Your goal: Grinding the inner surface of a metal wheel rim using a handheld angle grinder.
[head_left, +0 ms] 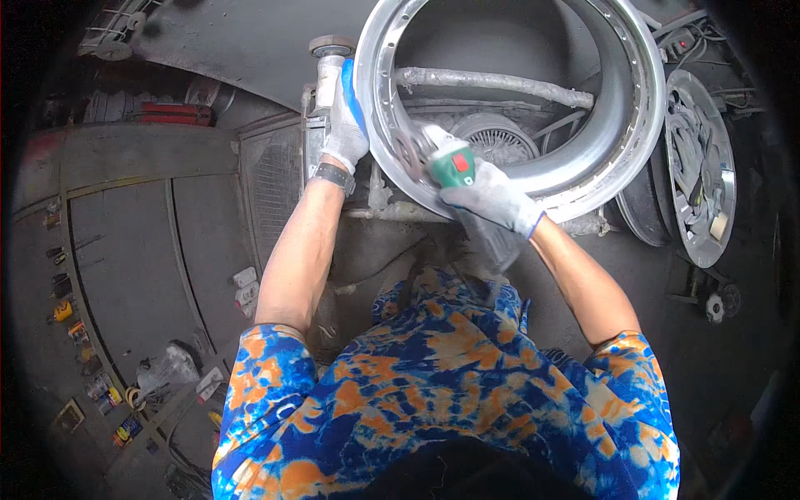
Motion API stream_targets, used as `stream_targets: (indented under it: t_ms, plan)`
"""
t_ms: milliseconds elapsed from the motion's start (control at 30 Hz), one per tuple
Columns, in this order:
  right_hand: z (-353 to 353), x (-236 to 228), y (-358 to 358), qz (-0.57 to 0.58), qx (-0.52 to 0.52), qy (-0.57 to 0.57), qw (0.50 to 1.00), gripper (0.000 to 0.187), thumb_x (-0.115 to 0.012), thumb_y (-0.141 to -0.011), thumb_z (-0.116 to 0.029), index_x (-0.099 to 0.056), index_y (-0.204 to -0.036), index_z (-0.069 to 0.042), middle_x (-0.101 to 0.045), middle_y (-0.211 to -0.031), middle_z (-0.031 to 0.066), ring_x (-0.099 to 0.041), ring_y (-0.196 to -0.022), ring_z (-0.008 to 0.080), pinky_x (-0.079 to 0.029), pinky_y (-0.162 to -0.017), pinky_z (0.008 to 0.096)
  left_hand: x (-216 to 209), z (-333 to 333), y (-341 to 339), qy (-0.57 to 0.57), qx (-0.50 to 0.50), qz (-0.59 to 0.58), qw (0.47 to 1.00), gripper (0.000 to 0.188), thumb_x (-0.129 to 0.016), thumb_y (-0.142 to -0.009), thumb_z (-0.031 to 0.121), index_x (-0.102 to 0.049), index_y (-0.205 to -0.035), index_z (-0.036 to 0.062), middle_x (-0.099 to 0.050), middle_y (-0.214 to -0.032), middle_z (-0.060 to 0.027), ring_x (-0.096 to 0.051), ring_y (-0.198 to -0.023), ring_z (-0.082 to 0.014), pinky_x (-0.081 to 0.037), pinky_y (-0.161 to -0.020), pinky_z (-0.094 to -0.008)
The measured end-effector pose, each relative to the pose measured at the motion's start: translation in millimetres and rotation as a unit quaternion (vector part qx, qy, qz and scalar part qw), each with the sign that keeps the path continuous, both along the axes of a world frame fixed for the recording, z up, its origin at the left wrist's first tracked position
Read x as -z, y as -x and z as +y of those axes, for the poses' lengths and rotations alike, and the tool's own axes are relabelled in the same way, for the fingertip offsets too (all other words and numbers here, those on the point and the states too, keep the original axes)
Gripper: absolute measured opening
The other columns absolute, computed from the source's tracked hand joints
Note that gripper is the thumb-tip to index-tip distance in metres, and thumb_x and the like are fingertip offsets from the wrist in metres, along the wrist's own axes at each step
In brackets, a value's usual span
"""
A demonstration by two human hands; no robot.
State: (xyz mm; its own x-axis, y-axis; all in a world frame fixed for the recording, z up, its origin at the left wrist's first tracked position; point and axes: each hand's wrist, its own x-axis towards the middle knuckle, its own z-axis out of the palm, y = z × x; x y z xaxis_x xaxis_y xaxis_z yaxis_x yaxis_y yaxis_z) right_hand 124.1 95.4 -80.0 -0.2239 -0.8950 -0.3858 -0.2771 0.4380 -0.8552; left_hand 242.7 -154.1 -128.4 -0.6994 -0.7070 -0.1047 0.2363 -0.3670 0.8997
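A large silver metal wheel rim (pixel 380 100) stands tilted in front of me, its wide round opening facing me. My left hand (pixel 348 125), in a white glove with blue on it, is closed against the rim's outer left edge. My right hand (pixel 496 204), in a white glove, grips a green handheld power tool (pixel 452 167) with a red switch. The tool's front end lies over the rim's lower left lip and is blurred, so I cannot tell whether it touches. The tool's dark rear part hangs below my right hand.
A pale bar (pixel 500 80) and a round ribbed grille (pixel 496 137) show through the rim's opening. At right, a shiny oval dish (pixel 728 183) holds grey strips. A post with a round cap (pixel 331 46) stands beside my left hand. Batteries and small packages lie far left.
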Motion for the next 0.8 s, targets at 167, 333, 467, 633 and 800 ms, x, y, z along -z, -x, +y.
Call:
stream_targets:
  t_ms: [167, 333, 467, 633, 800]
  plan:
    - [22.4, 21.5, 23.6, 0.092, -0.059, -0.164, 0.98, 0.057, -0.075, -0.078, -0.043, -0.068, -0.118, -0.004, -0.072, -0.109, 0.0212, -0.07, -0.103, 0.033, -0.053, -0.091, 0.04, -20.4, 12.2, 3.5, -0.039, -0.016, 0.005, 0.999, 0.037, -0.041, -0.112, 0.04, -0.06, -0.129, 0.0117, -0.065, -0.114, -0.0005, -0.061, -0.104, -0.0109, -0.052, -0.094, -0.0297]
    - [-17.3, -4.5, 10.9, -0.026, -0.021, 0.012, 0.999, 0.051, -0.074, -0.083, -0.037, -0.068, -0.119, 0.0, -0.073, -0.107, 0.0163, -0.069, -0.102, 0.0276, -0.052, -0.092, 0.0377, -17.0, 13.3, 5.3, -0.054, -0.022, 0.015, 0.998, 0.039, -0.04, -0.112, 0.041, -0.06, -0.131, 0.012, -0.066, -0.117, -0.0011, -0.062, -0.106, -0.0127, -0.052, -0.095, -0.0313]
    - [-59.6, -22.9, 7.2, -0.182, 0.122, 0.083, 0.972, 0.043, -0.074, -0.09, -0.033, -0.068, -0.114, 0.002, -0.071, -0.096, 0.0094, -0.069, -0.086, 0.0195, -0.056, -0.08, 0.0338, -16.3, 12.2, 1.4, 0.014, -0.003, -0.001, 1.0, 0.04, -0.04, -0.112, 0.04, -0.06, -0.134, 0.013, -0.065, -0.121, -0.0022, -0.061, -0.112, -0.0148, -0.051, -0.099, -0.0337]
    - [-81.9, -33.7, 4.1, -0.381, 0.281, 0.088, 0.877, 0.039, -0.073, -0.092, -0.035, -0.072, -0.112, -0.001, -0.071, -0.094, 0.0062, -0.063, -0.085, 0.0119, -0.05, -0.077, 0.0308, -18.3, 10.4, 5.2, -0.126, 0.004, 0.017, 0.992, 0.043, -0.04, -0.112, 0.042, -0.058, -0.138, 0.0133, -0.065, -0.125, -0.003, -0.061, -0.112, -0.0154, -0.051, -0.1, -0.035]
    - [-55.2, -18.5, -6.6, -0.193, 0.159, 0.08, 0.965, 0.044, -0.071, -0.094, -0.037, -0.071, -0.116, 0.001, -0.073, -0.1, 0.0091, -0.064, -0.092, 0.0146, -0.051, -0.085, 0.0323, -18.4, 15.4, 2.9, -0.046, 0.027, 0.035, 0.998, 0.044, -0.039, -0.112, 0.04, -0.055, -0.142, 0.0119, -0.063, -0.131, -0.0042, -0.059, -0.122, -0.0166, -0.048, -0.106, -0.0351]
